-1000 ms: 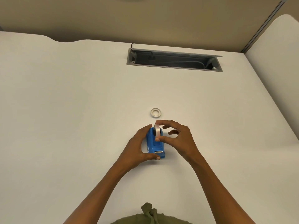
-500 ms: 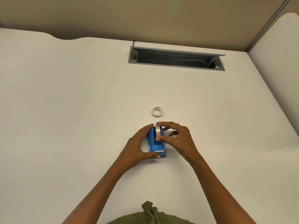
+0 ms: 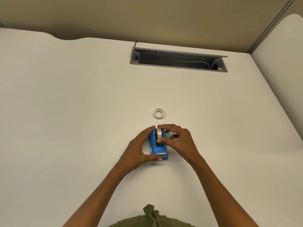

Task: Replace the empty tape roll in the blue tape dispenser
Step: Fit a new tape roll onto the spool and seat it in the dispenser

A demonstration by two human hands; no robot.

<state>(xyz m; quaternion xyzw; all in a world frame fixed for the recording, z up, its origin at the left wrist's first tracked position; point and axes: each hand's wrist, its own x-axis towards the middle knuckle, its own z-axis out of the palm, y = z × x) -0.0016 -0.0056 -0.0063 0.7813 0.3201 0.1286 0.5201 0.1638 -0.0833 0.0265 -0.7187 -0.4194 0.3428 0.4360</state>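
Observation:
The blue tape dispenser (image 3: 158,147) stands on the white desk (image 3: 73,112), its metal cutter facing me. My left hand (image 3: 139,149) grips the dispenser from the left side, thumb at the front corner and fingers over the back. A clear tape roll (image 3: 158,134) stands on edge in the dispenser's slot, and my right hand (image 3: 178,141) pinches it between thumb and index finger. A small white empty tape core (image 3: 159,113) lies flat on the desk just beyond the dispenser.
A grey open cable tray (image 3: 178,59) with wires inside is set into the desk at the back. A beige partition wall (image 3: 147,17) runs behind the desk. A second white desk surface (image 3: 282,63) adjoins at the right.
The tape roll has sunk a little lower into the dispenser under my right hand. My left hand keeps the same grip, and the empty core has not moved.

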